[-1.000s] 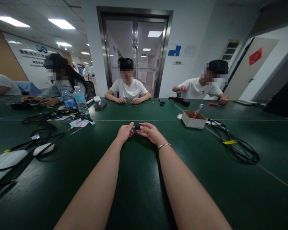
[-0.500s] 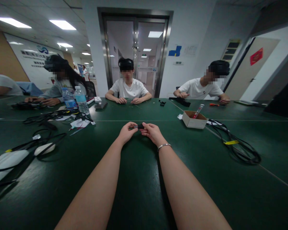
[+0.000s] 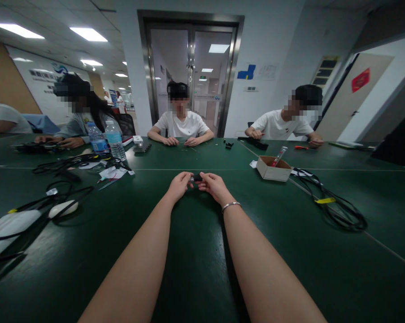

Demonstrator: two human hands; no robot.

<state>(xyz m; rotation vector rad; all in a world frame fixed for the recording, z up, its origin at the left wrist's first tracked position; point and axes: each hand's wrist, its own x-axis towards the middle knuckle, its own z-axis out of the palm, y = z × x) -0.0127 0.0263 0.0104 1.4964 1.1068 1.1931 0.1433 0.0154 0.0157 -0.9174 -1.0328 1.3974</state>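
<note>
Over the middle of the green table (image 3: 195, 251), my two hands hold a small black piece with a pale, silvery left end (image 3: 198, 177) between them. My left hand (image 3: 179, 186) is closed, its fingertips pinching the silvery end. On the black end, the thumb and fingers of my right hand (image 3: 216, 186) are closed in a pinch, with the other fingers curled beneath. The piece lies roughly level and is partly covered by my fingertips; its exact kind is too small to make out. A silver bangle (image 3: 231, 205) circles my right wrist.
A small cardboard box (image 3: 272, 171) with a red-and-clear tube stands right, beside coiled black cable (image 3: 343, 211). To the left lie more cables (image 3: 67, 193), a white mouse (image 3: 63, 209), papers (image 3: 113, 173) and water bottles (image 3: 115, 140). Several people with headgear sit around the table.
The fingers of my left hand have shifted slightly and drawn closer together at the silvery end. My right hand stays in place. The person at far left has leaned a little further left.
</note>
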